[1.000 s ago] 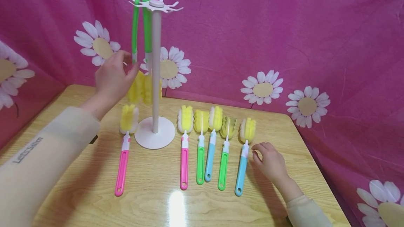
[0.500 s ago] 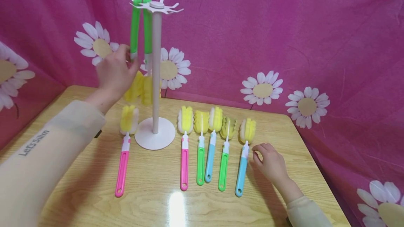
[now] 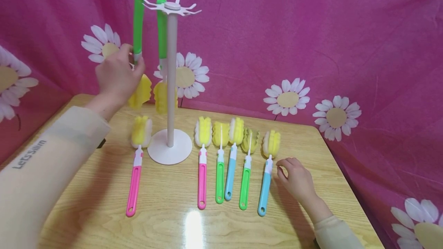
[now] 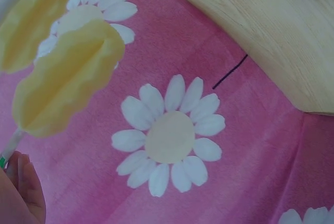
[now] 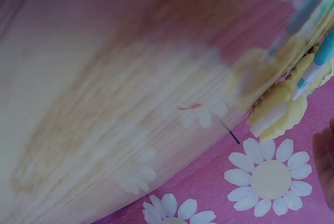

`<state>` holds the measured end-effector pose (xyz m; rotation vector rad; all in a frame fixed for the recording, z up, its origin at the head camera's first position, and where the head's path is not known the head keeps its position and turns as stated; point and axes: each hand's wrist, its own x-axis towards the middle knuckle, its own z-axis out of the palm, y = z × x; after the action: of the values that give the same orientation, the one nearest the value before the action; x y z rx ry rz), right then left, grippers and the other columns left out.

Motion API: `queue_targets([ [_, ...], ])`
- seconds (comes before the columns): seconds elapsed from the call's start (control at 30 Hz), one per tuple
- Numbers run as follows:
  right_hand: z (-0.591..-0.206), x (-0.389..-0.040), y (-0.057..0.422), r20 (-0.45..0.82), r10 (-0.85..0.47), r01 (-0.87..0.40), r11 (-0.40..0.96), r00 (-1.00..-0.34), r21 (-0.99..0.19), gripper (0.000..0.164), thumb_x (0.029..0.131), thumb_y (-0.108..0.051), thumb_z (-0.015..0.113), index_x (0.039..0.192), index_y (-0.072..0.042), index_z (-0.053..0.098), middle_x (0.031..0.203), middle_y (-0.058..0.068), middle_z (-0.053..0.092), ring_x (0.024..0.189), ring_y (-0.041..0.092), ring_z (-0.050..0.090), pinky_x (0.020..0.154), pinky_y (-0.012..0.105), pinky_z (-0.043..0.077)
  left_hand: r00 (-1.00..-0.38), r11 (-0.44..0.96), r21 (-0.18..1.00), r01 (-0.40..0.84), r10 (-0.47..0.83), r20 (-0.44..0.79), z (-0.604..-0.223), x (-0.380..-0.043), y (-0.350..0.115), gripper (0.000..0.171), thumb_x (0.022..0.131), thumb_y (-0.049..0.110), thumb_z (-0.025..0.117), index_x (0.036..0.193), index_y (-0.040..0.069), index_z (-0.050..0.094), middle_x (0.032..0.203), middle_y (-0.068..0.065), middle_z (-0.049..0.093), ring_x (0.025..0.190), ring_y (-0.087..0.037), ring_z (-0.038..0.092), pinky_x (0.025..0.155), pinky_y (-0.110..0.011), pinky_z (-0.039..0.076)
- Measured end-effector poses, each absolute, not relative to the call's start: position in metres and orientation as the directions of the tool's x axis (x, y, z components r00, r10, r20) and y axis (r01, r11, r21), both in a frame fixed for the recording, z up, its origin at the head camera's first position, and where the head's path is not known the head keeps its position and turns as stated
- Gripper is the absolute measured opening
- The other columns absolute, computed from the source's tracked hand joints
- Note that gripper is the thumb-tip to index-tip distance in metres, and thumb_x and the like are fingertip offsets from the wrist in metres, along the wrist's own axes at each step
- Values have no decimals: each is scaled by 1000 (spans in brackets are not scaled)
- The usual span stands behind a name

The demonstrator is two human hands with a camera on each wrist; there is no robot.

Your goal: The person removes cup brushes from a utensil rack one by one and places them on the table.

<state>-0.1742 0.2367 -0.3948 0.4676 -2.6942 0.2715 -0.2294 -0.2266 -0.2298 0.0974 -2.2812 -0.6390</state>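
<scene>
My left hand (image 3: 117,73) pinches a green-handled sponge brush (image 3: 138,24) at its white neck, handle up and yellow sponge down. The handle's top is at the tip of one hook of the white rack (image 3: 172,80); whether they touch I cannot tell. Beside it, another green brush (image 3: 161,30) hangs from the rack. In the left wrist view the held brush's sponge (image 4: 70,80) shows close up, with my fingertips below it. My right hand (image 3: 295,176) rests on the table, fingers loosely curled, just right of a blue-handled brush (image 3: 265,191).
A pink-handled brush (image 3: 134,187) lies left of the rack's round base. To its right, a row holds another pink brush (image 3: 202,183), two green ones and two blue ones. A pink curtain with white daisies hangs behind the wooden table (image 3: 166,218).
The left hand has moved the green brush left and slightly up, away from the rack's centre and the other hanging brush. My right hand has stayed still.
</scene>
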Motion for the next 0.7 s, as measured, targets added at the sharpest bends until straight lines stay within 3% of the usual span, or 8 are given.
queue_targets([
  [0.37, -395, -173, 237, 431, -294, -373, 921, -853, -110, 9, 78, -6, 68, 87, -7, 68, 85, 7, 66, 81, 23, 60, 60, 39, 51, -715, 906, 405, 122, -203, 669, -242, -223, -249, 26, 90, 19, 55, 103, -3, 55, 89, -25, 65, 74, -43, 60, 64, -55, 46],
  [0.57, -395, -174, 237, 435, -302, -383, 917, -848, -110, 9, 78, -6, 68, 86, -7, 68, 85, 7, 66, 80, 23, 60, 58, 38, 50, -730, 953, 242, 180, -35, 683, -266, -214, -268, 20, 82, 9, 65, 93, -3, 52, 71, -24, 59, 58, -39, 54, 49, -52, 42],
  [0.7, -395, -175, 237, 441, -304, -386, 916, -844, -109, 8, 78, -7, 67, 86, -7, 67, 84, 6, 66, 79, 23, 59, 56, 37, 49, -735, 961, 144, 236, 80, 673, -284, -207, -283, 25, 73, -3, 67, 93, 0, 52, 69, -21, 58, 57, -34, 50, 44, -48, 41],
])
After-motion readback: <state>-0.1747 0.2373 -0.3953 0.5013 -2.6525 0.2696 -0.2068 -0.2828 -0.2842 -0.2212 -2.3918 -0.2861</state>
